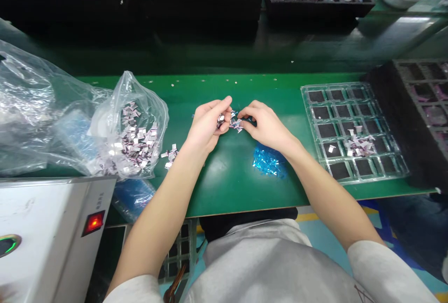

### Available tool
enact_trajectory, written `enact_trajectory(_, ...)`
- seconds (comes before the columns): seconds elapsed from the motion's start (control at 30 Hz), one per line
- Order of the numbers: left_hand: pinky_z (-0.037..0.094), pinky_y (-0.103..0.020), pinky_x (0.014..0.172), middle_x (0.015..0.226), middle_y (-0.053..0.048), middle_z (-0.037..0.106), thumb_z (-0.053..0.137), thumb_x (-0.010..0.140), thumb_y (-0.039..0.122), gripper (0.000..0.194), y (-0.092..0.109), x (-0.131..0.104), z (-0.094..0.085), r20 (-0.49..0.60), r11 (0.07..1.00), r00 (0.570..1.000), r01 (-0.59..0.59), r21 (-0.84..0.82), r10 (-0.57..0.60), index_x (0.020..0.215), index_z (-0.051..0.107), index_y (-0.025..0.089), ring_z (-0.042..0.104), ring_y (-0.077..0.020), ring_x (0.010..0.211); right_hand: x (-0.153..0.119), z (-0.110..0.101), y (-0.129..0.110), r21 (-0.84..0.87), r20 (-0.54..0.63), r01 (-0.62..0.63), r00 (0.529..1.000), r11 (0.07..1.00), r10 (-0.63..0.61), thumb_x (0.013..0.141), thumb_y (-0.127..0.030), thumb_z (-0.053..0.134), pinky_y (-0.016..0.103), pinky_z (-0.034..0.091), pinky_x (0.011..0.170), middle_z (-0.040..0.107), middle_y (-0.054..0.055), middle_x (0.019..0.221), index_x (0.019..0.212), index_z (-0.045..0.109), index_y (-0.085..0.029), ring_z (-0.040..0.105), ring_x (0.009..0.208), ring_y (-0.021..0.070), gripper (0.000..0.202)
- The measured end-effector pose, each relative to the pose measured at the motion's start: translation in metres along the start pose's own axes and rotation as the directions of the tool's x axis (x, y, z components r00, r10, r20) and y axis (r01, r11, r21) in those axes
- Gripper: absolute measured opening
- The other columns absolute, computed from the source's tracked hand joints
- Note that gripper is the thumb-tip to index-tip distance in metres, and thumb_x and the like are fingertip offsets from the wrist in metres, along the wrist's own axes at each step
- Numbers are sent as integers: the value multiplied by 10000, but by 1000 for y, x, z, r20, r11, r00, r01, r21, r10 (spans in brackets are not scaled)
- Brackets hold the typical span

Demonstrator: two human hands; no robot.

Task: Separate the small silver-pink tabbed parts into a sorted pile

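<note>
My left hand [209, 123] is curled over the green table, with several small white-and-purple pieces held in its fingers. Just right of it, my right hand [262, 123] has thumb and fingertips bent together at a small pile of the same pieces [235, 123]; whether a piece is between the fingertips is too small to tell. A heap of blue film strips [269, 160] lies below my right hand. An open clear bag [140, 140] full of such pieces sits to the left, with a few loose pieces [171, 155] beside it.
At the right is a clear tray [308, 107] with dark square pockets and a pile of pieces on it. Beyond it stands a black foam block [392, 107]. A white machine [42, 228] with a lit red switch fills the lower left. Black boxes line the back shelf.
</note>
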State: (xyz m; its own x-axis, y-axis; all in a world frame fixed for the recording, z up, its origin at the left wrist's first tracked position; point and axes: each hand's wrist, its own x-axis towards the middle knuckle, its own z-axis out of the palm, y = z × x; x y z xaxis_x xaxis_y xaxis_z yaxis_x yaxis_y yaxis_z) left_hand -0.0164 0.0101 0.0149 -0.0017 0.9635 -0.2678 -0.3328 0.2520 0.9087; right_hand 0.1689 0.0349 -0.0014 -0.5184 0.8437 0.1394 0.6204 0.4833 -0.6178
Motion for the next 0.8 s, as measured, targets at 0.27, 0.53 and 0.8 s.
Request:
enact_trajectory(0.27, 182, -232, 388, 575, 41, 538, 904, 857, 431, 388, -2, 1, -1, -16, 999, 1000, -16, 35, 17, 720, 645, 177, 395, -36, 403, -1, -3, -5, 88, 2, 5, 1000, 996, -5, 904, -78, 589, 361, 464, 819, 699, 36, 895, 939, 681, -220, 615, 819, 218, 173)
enact_trajectory(0.53, 174, -237, 396, 581, 35, 543, 886, 849, 411, 354, -3, 1, -2, -21, 999, 999, -27, 42, 28, 717, 661, 173, 399, -41, 408, -3, -2, -1, 34, 41, 56, 998, 998, -57, 976, -157, 608, 403, 494, 907, 677, 88, 1020, 973, 745, -207, 646, 963, 261, 145)
enact_trajectory(0.8, 162, -236, 387, 573, 29, 548, 878, 847, 393, 317, -3, 1, 0, -45, 996, 998, -28, 84, 32, 729, 689, 167, 389, -41, 395, 2, -4, -4, 386, -92, -26, 994, 922, 66, 976, -206, 595, 353, 513, 797, 684, 31, 948, 1058, 703, -228, 618, 821, 193, 137)
